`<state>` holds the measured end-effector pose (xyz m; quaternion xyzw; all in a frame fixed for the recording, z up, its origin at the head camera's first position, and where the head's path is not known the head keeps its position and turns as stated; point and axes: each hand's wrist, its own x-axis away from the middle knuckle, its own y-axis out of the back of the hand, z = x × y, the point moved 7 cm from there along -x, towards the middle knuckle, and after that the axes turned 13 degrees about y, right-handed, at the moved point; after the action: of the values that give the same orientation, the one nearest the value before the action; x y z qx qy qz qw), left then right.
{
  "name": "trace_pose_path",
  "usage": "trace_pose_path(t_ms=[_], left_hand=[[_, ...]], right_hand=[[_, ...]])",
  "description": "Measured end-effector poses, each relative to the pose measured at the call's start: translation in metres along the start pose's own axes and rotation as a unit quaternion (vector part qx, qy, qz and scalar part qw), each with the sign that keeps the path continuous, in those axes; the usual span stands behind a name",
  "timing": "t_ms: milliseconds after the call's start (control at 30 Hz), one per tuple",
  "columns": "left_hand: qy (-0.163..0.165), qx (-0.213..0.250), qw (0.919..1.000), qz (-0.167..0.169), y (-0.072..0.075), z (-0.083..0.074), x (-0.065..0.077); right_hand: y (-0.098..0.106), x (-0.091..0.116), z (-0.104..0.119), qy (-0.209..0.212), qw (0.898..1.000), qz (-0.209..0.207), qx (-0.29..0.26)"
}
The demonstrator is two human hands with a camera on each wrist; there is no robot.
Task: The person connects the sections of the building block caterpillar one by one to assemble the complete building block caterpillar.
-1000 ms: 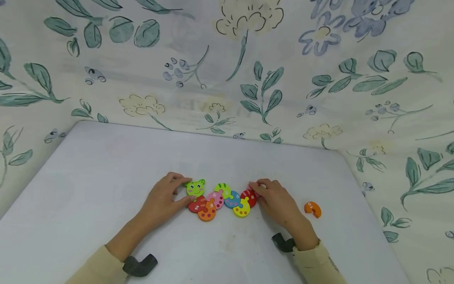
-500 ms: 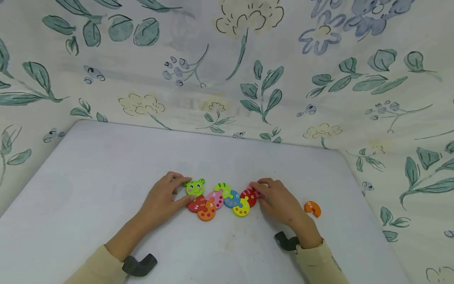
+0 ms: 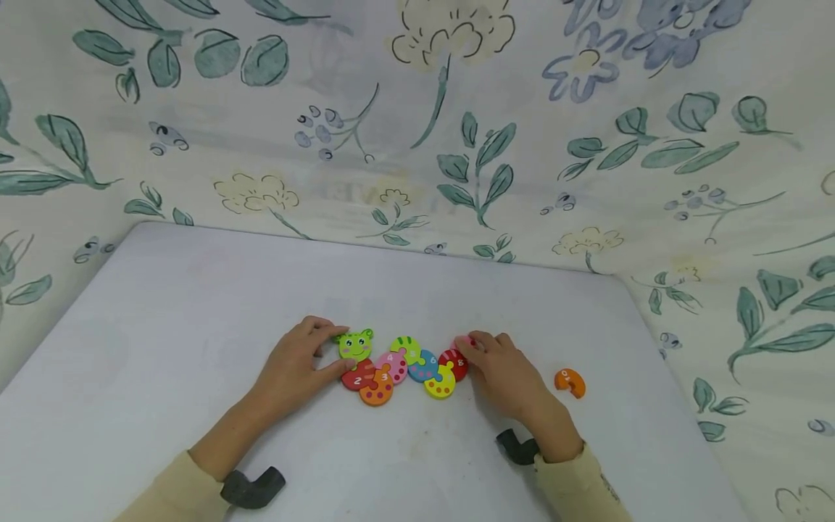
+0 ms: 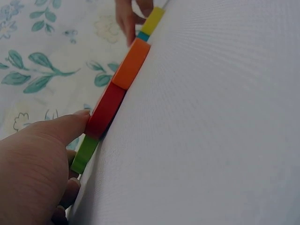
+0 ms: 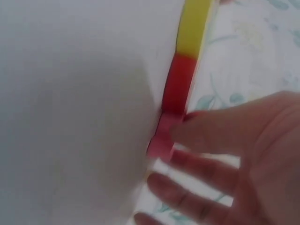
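A row of number puzzle pieces lies joined in a zigzag caterpillar on the table. At its left end is the green smiling head piece, which my left hand pinches between thumb and fingers. The red piece marked 2 and orange piece marked 3 follow it. Pink, green, blue and yellow pieces lead on to the red piece marked 8. Up against that one is a pink end piece, held by my right hand between thumb and fingers. The fingers partly hide it in the head view.
A loose orange piece with a notch lies right of my right hand. Black curved fittings sit at both wrists. A floral-patterned cloth rises behind the white table and along its sides.
The head view has shifted slightly. My right hand has moved a little at the pink end piece, and more of that piece's top shows now. My left hand stays on the head piece.
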<state>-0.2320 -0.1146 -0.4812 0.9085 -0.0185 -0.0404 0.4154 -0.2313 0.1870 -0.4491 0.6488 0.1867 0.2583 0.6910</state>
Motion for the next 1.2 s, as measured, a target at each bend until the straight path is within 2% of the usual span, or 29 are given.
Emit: trace_pose_path(t_ms=[200,533,700,833,967,1133,1200], left_hand=[[0.0,0.004,1.0,-0.001,0.001,0.0,0.0],[0.003,0.002,0.9999,0.01,-0.01,0.001,-0.002],[0.002,-0.001,1.0,0.003,-0.007,-0.001,0.0],[0.0,-0.005,1.0,0.002,-0.004,-0.003,0.0],[-0.002,-0.004,1.0,0.001,-0.001,-0.004,0.001],[-0.001,0.0,1.0,-0.004,0.004,-0.003,0.003],[0.0,0.0,1.0,-0.006,0.005,-0.002,0.004]], right_hand=[[0.003,0.0,-0.01,0.02,0.997,-0.031,-0.065],[0.002,0.018,-0.03,-0.024,0.988,-0.022,-0.153],[0.008,0.025,-0.038,-0.032,0.99,-0.005,-0.137],[0.012,0.034,-0.048,-0.056,0.99,0.017,-0.131],[0.016,0.044,-0.062,-0.088,0.985,0.023,-0.144],[0.023,0.058,-0.078,-0.107,0.981,0.019,-0.161],[0.024,0.064,-0.085,-0.115,0.976,0.021,-0.184]])
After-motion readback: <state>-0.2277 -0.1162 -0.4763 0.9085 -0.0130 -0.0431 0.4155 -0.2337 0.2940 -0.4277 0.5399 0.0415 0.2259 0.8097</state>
